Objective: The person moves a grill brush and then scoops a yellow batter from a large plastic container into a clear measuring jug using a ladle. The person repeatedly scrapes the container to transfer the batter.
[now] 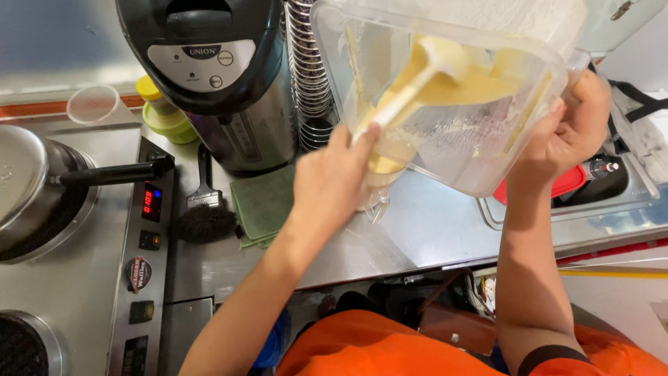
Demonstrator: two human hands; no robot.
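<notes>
My right hand (567,132) grips the side of a large clear plastic container (487,139), tilted toward me above the steel counter. Pale yellow batter (473,87) lies inside it. My left hand (330,177) holds the handle of a white spatula (410,87) that reaches into the container and pushes batter toward its lower corner. Under that corner a small clear cup (376,198) stands on the counter, partly hidden by my left hand, with batter running toward it.
A black-topped electric kettle-pot (223,76) stands at the back, a green cloth (264,205) and black brush (204,216) before it. A waffle iron (42,188) with control panel sits left. A cup stack (309,76), a sink (605,195) and a red lid (567,182) lie right.
</notes>
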